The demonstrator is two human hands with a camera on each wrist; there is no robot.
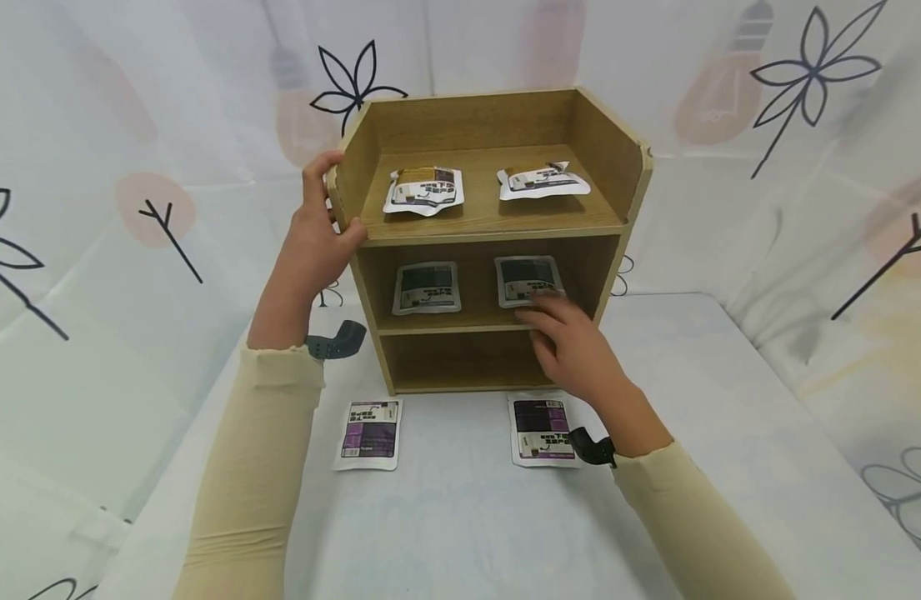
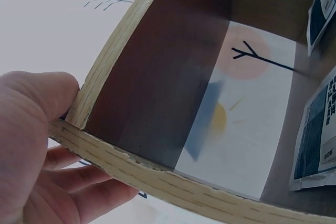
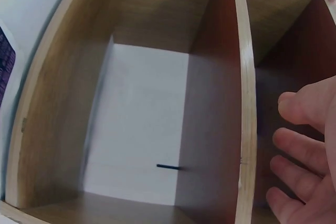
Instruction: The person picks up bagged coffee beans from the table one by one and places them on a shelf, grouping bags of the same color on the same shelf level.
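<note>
Purple packets lie nearest on the white table (image 1: 460, 517): one purple packet (image 1: 369, 434) at about 7 o'clock from the wooden shelf (image 1: 484, 227), the other purple packet (image 1: 542, 430) at about 5 o'clock, just beside the right wrist. The right hand (image 1: 574, 343) reaches into the middle level with its fingers loose and a little bent, its fingertips (image 1: 533, 316) touching the dark packet (image 1: 529, 280) there. I cannot tell if it pinches the packet. Another dark packet (image 1: 426, 288) lies at 9 o'clock from that one. The left hand (image 1: 316, 237) grips the shelf's left wall, thumb in front and fingers curled behind. On top, farthest away, lie two white packets (image 1: 424, 190), (image 1: 541, 180).
</note>
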